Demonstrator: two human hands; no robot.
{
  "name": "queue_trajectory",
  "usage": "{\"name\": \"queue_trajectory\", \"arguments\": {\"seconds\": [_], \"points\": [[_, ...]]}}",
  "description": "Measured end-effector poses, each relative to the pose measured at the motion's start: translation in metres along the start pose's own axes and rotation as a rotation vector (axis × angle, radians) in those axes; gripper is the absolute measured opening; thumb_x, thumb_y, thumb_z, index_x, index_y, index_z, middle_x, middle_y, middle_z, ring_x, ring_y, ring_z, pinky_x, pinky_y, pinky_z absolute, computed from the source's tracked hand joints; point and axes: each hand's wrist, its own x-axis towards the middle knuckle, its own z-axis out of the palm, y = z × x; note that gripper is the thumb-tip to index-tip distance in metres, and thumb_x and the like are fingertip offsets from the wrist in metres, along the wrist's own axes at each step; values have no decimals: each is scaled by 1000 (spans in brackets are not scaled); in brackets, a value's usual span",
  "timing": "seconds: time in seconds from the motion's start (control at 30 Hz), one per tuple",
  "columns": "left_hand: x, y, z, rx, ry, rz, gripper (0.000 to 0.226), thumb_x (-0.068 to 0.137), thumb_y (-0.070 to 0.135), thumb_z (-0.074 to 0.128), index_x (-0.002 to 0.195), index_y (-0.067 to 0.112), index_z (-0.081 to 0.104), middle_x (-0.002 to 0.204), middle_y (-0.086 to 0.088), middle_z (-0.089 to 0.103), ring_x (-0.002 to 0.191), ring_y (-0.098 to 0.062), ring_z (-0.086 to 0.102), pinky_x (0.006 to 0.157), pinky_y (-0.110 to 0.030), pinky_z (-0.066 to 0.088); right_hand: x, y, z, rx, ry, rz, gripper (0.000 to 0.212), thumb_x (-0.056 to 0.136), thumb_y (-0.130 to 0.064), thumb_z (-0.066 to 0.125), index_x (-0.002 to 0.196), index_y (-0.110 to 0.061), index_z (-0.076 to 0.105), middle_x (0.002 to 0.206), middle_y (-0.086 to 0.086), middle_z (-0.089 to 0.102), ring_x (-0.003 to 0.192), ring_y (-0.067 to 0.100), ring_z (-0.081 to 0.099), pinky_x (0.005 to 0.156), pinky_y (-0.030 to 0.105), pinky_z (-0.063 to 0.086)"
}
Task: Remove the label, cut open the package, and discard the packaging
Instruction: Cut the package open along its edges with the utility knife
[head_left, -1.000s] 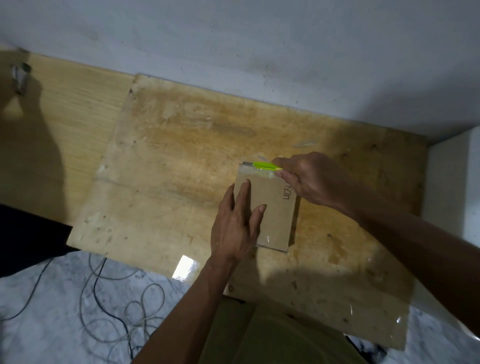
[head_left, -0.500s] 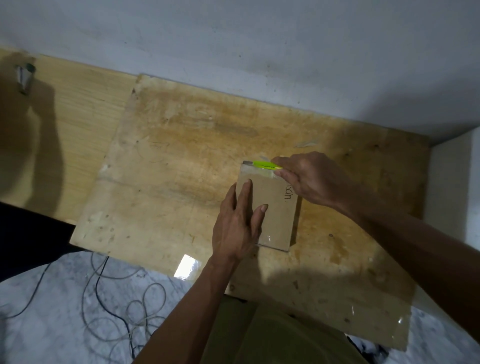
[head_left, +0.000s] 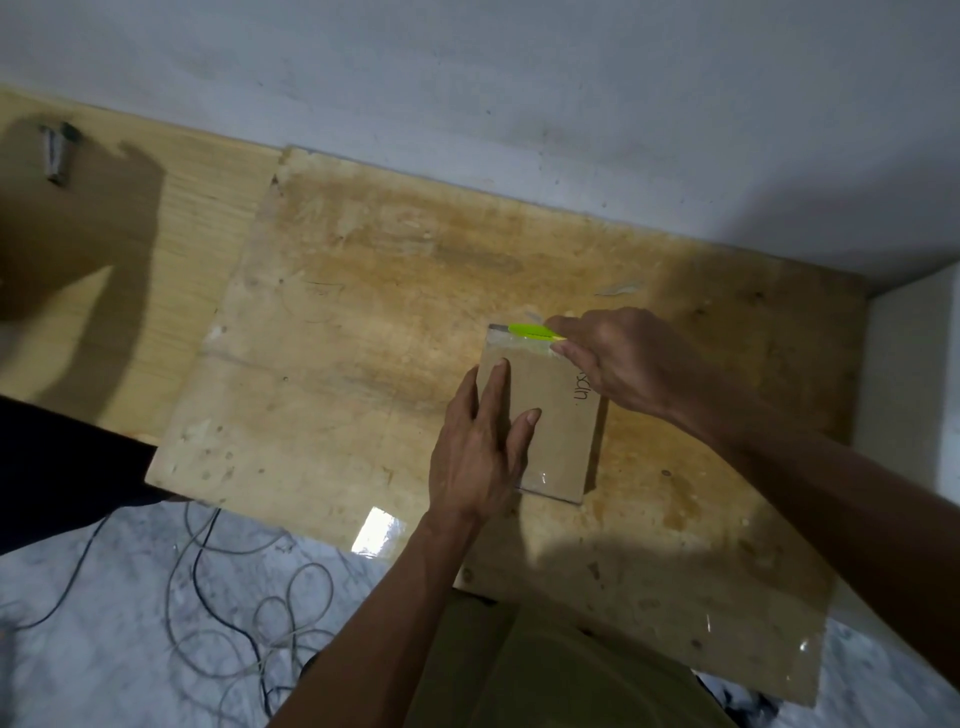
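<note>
Nearest, left hand (head_left: 480, 457) flat, fingers spread, pinning brown package (head_left: 550, 415) on worn wooden board (head_left: 337, 322). Beyond, right hand (head_left: 623, 358) clamped on green cutter (head_left: 527, 330) at package's taped far edge. Cutting apparently underway; no label visible; discarding left. Farther: pale wall (head_left: 519, 78).

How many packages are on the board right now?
1. The brown package lies flat on the board, the left hand pressing on it and the right hand holding the green cutter at its far edge. None hidden that I can see.
</note>
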Motion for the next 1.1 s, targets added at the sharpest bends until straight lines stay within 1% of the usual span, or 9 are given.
{"name": "queue_trajectory", "arguments": {"seconds": [0.1,0.23,0.33,0.43,0.63,0.77,0.9,0.97,1.1], "points": [[0,0,0,0,0,8,65,97,64,33,153,38,13,158,-9,30,135,-27,45,91,-50,56,0,1,-2,-22,-7,11,31,98,-26,56,123,-9,64,84,13,71,68,31,65,58,39,55],[0,1,-1,-4,11,18,64,98,62,33,154,36,15,156,-8,33,132,-26,46,89,-48,57,-2,7,-7,-57,-110,14,32,100,-35,46,116,-13,62,82,6,67,68,25,64,53,33,52],[0,0,-1,-6,10,21,64,99,61,34,154,35,16,155,-8,33,132,-26,46,88,-49,58,-6,8,-11,-79,-154,27,36,99,-39,43,112,-11,61,86,4,68,68,20,61,47,24,41],[0,1,-1,-4,13,14,64,99,60,36,154,34,18,154,-8,34,132,-26,47,87,-49,58,-8,5,-15,-127,-158,30,32,99,-38,44,107,-11,60,83,3,67,64,18,52,46,23,34],[0,2,-2,-14,15,11,63,99,59,37,154,33,19,154,-6,33,133,-24,45,88,-48,57,-12,3,-27,-205,-192,51,22,98,-34,51,94,-13,58,73,2,60,57,22,53,49,33,47],[-1,4,-2,1,4,44,63,99,58,36,154,33,18,154,-6,34,130,-23,47,87,-45,58,-18,3,-33,-207,-234,51,22,97,-34,52,90,-13,54,64,-10,40,54,19,51,48,34,50],[-1,5,-1,-14,1,43,62,100,57,37,154,32,20,152,-6,36,129,-23,48,86,-47,58,-24,6,-31,-232,-211,75,22,99,-35,48,92,-15,53,77,2,61,59,23,55,49,35,50],[-1,5,-1,-21,3,41,62,100,56,38,154,32,20,151,-6,36,129,-23,48,86,-46,58,-27,7,-32,-236,-203,87,22,98,-35,50,93,-14,55,79,4,63,58,23,55,49,33,48],[-1,6,-2,-28,9,56,59,102,51,42,154,33,19,149,-4,37,126,-19,47,86,-41,57,-34,6,-34,-249,-207,98,20,98,-32,52,96,-13,57,82,6,66,56,21,53,49,35,52]]}}
